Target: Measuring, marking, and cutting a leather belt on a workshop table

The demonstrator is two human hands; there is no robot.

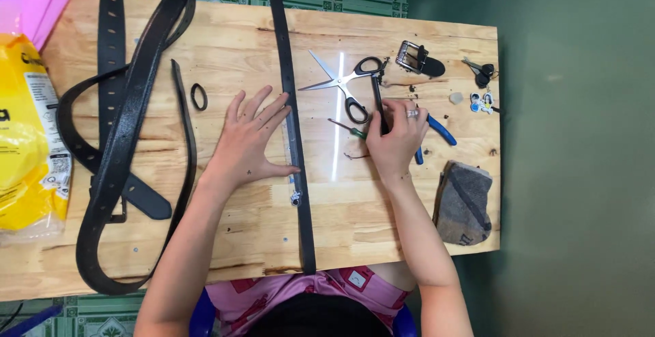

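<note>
My left hand point(247, 140) lies flat and spread on the wooden table point(225, 44), its fingertips touching a clear ruler point(293, 147) laid along a long black leather belt strap point(288, 71) that runs across the table. My right hand point(398, 139) is closed around a thin black tool point(377, 99), held upright just right of the strap. A green-handled screwdriver point(346, 129) lies by that hand, and blue-handled pliers point(441, 131) stick out from under it. Open scissors point(344, 81) with black handles lie just beyond.
Several black belts point(129, 125) and a small leather loop point(198, 96) lie at the left, beside a yellow bag point(27, 139). A metal buckle point(417, 58), keys point(482, 72) and a grey folded cloth point(465, 202) sit near the right edge.
</note>
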